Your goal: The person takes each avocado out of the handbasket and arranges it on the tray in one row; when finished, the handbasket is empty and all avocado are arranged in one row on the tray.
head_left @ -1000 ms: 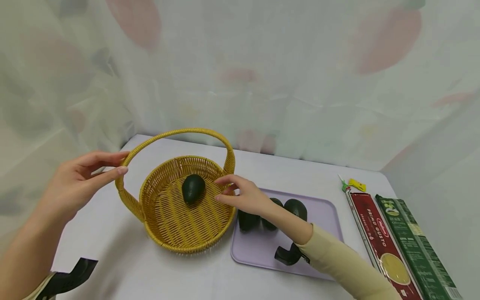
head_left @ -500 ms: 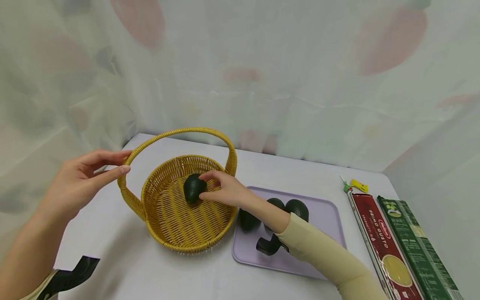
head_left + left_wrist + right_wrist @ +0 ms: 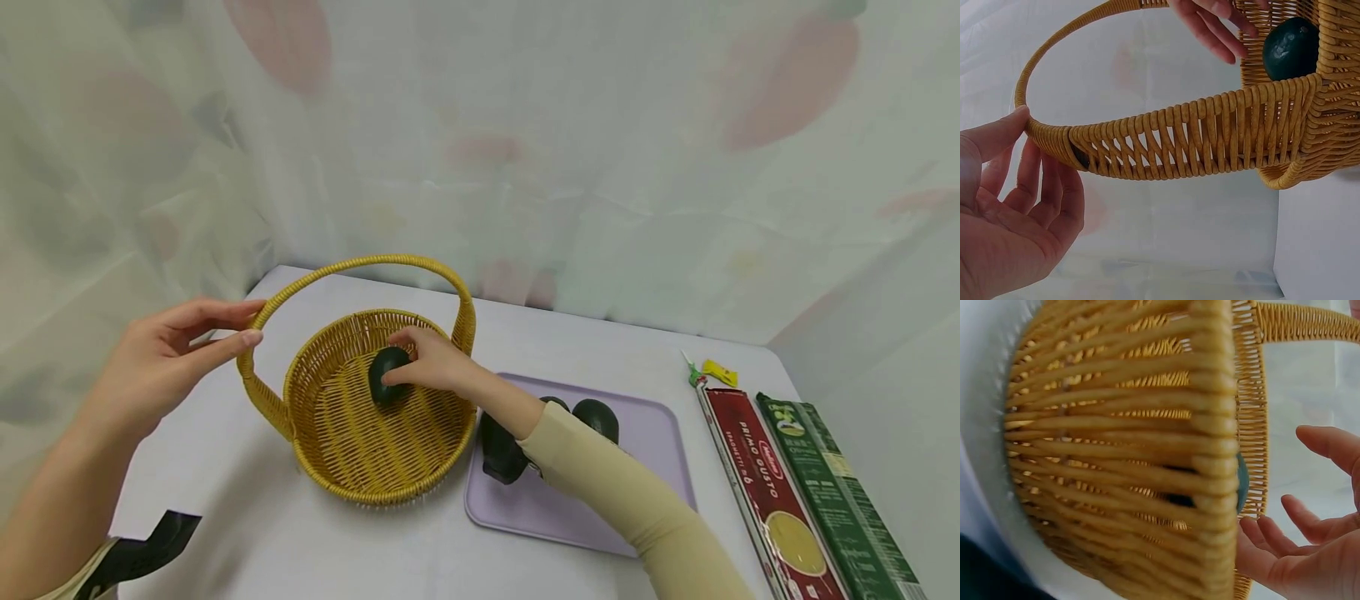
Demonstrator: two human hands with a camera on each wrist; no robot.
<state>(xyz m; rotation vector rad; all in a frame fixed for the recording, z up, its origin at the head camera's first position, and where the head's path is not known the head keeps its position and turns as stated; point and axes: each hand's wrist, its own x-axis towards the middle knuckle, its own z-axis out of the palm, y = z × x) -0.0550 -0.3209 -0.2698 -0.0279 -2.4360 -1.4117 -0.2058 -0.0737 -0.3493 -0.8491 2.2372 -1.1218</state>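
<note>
Left hand sits at nine o'clock, fingers straight and relaxed, thumb tip touching the arched handle of the one woven yellow wicker basket. Inside it lies one dark green avocado. The right hand rests on it, fingers loosely over the top, no firm clasp visible. At three o'clock, three more dark avocados on one lilac plastic tray. Far right, two long spaghetti packets, one red, one green.

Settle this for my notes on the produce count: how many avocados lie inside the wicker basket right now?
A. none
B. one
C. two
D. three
B: a single avocado lies on the basket floor under the right hand; the other avocados sit on the purple tray.
</note>
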